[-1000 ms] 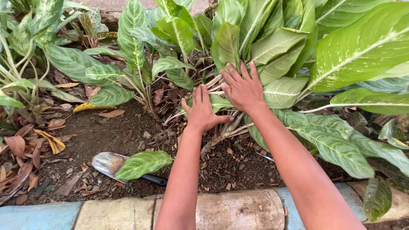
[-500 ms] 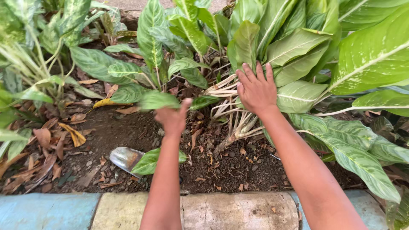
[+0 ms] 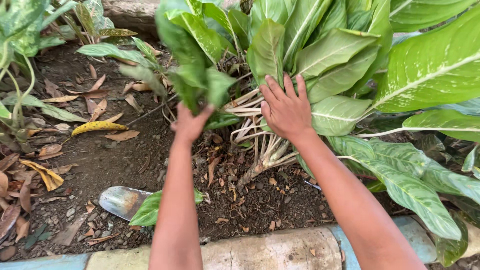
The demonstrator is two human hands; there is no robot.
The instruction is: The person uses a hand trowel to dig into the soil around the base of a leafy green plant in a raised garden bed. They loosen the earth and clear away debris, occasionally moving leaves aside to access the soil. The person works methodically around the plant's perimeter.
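Note:
My left hand [image 3: 191, 123] is closed around the base of a small cluster of green leaves [image 3: 196, 80], held just above the soil. Beside it, my right hand [image 3: 285, 107] lies flat with fingers spread against the pale stalks [image 3: 260, 150] and broad speckled leaves [image 3: 330, 60] of a large plant, pushing them to the right. The stalks bend down into the dark soil [image 3: 250, 200] between my forearms. The palm side of both hands is hidden.
A metal trowel [image 3: 121, 201] lies on the soil at the lower left, partly under a green leaf [image 3: 150, 210]. Dry brown and yellow leaves [image 3: 97, 127] litter the left. A painted concrete curb [image 3: 270, 250] runs along the near edge. Dense foliage fills the right.
My left hand has left the stalks, moved left and up, and closed on a leafy cluster. The right hand stays on the plant. The view has shifted closer.

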